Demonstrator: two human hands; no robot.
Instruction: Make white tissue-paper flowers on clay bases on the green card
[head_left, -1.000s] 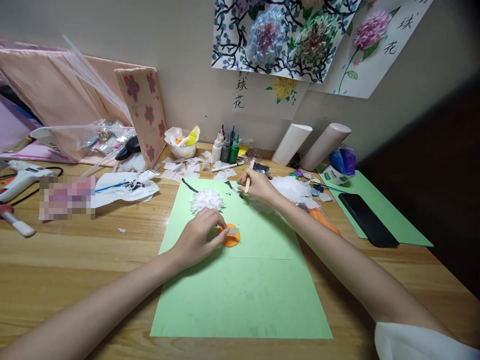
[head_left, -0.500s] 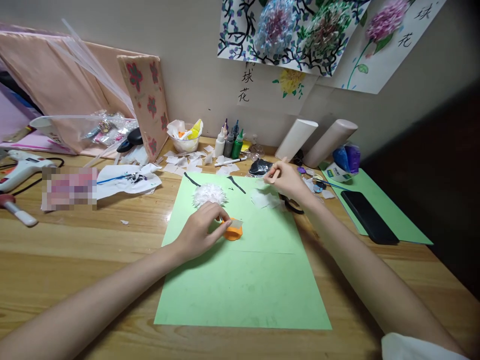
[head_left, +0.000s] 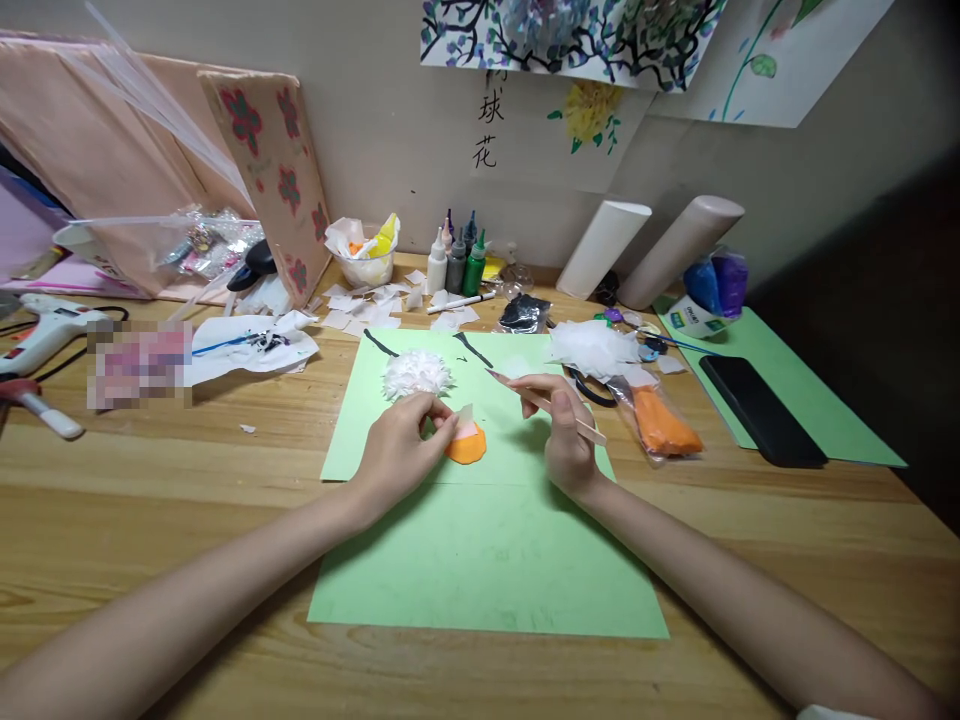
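Observation:
On the green sheet (head_left: 480, 560) lies a flat orange disc (head_left: 468, 446). My left hand (head_left: 409, 440) is at the disc's upper left, its fingers pinching a small piece of thin whitish paper (head_left: 465, 420) over it. A fluffy white paper ball (head_left: 417, 374) sits just behind that hand, with two dark painted strokes near it. To the right of the disc, my right hand (head_left: 566, 430) grips a thin pointed stick (head_left: 581, 428), its tip directed to the upper left, above the sheet and apart from the disc.
White paper pieces (head_left: 592, 348), a bag of orange clay (head_left: 664, 422) and a black phone (head_left: 761, 410) lie to the right. Behind stand paint bottles (head_left: 474, 268), a plastic bowl (head_left: 367, 268) and two rolls (head_left: 604, 250). A glue gun (head_left: 49, 330) is at the left.
My right hand has moved back toward me from the white paper pieces, and its stick now points toward the upper left. The paper piece in my left hand is more upright. The view has shifted slightly.

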